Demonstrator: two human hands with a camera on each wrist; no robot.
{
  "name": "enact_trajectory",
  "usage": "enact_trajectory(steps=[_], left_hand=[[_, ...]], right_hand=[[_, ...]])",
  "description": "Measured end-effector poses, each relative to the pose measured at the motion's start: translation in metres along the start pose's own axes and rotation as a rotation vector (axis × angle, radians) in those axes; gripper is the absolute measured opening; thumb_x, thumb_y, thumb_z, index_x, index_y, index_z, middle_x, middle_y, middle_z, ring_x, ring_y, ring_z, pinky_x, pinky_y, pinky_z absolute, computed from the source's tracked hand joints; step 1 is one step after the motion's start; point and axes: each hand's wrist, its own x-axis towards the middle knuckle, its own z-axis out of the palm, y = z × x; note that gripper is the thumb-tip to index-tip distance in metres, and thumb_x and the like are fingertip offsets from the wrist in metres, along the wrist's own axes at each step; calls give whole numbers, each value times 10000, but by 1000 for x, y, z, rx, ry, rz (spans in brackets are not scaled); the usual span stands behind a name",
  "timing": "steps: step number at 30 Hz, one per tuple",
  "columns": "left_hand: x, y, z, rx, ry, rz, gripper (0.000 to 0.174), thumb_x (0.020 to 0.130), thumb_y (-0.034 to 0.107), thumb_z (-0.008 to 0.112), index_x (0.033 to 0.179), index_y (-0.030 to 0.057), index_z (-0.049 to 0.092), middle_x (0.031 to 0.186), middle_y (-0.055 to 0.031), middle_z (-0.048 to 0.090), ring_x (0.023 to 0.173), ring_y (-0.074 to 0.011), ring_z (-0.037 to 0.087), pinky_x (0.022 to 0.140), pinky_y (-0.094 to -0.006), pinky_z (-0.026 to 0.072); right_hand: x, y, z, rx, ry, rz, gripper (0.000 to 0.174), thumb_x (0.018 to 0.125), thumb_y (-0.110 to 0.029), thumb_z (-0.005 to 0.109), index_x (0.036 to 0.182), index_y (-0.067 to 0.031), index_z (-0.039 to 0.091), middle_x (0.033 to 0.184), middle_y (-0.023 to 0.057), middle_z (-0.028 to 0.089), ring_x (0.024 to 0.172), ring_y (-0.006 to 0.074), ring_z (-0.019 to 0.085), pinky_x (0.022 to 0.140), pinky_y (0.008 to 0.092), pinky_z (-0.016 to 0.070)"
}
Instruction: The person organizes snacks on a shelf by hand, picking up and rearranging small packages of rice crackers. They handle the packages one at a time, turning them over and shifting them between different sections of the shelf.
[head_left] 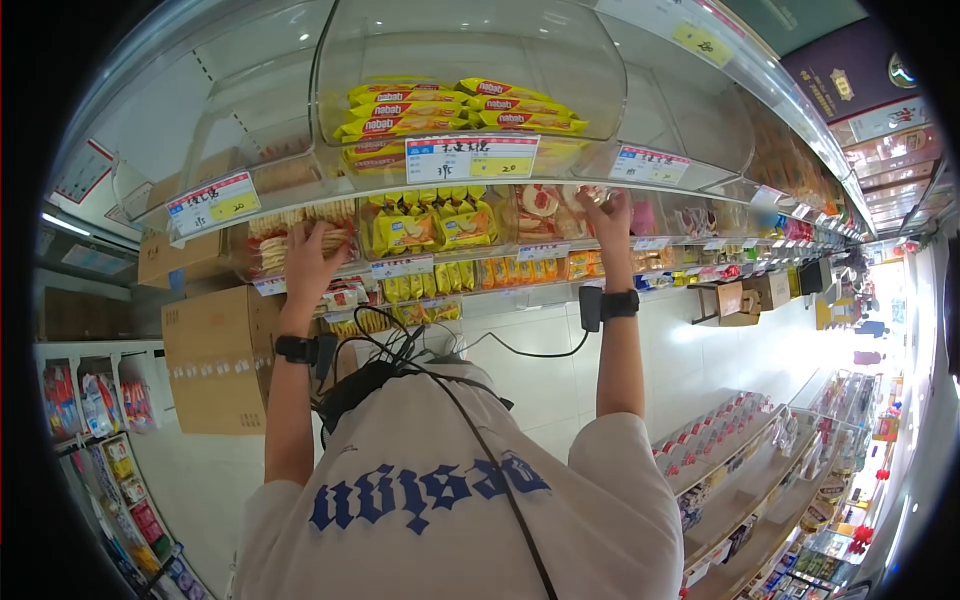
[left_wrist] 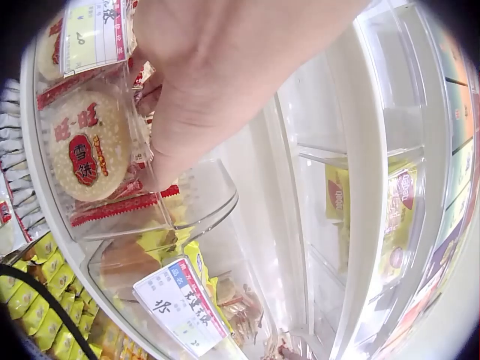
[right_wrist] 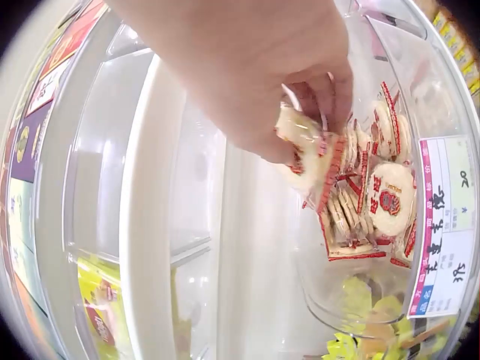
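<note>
My left hand reaches into a clear bin of wrapped rice crackers. In the left wrist view its thumb lies right beside a round rice cracker packet with red print; the fingertips are hidden among the packets, so I cannot tell whether they grip one. Farther right, my right hand pinches a wrapped rice cracker between thumb and fingers, raised over another bin. Below it, several more cracker packets lie loosely, some upright and some tilted. Yellow snack packs fill the bin between the two hands.
An upper shelf with yellow wafer packs juts out above the hands. Price tags line the bin fronts. Cardboard boxes stand at left, and a black cable hangs between the wrists. Lower shelving stands at right.
</note>
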Motion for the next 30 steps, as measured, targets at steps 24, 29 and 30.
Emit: enact_trajectory(steps=[24, 29, 30], left_hand=[[-4, -2, -2, -114, 231, 100, 395, 791, 278, 814, 1110, 85, 687, 1116, -161, 552, 1128, -386, 543, 952, -503, 475], [-8, -4, 5, -160, 285, 84, 409, 783, 289, 814, 1126, 95, 703, 1116, -136, 549, 1128, -360, 540, 949, -502, 478], [-8, -3, 7, -150, 297, 81, 413, 782, 296, 816, 1126, 95, 705, 1117, -134, 550, 1127, -359, 542, 947, -500, 480]], right_hand=[[-37, -16, 50, -266, -129, -105, 451, 880, -166, 802, 1259, 14, 638, 1091, 177, 735, 915, 225, 721, 813, 359, 562], [-118, -121, 78, -421, -160, -504, 450, 895, -143, 797, 1296, -21, 631, 1163, 189, 714, 1015, 284, 699, 885, 385, 550], [-129, -130, 83, -441, -204, -540, 459, 895, -142, 801, 1304, -24, 628, 1172, 188, 712, 1033, 287, 694, 894, 387, 548]])
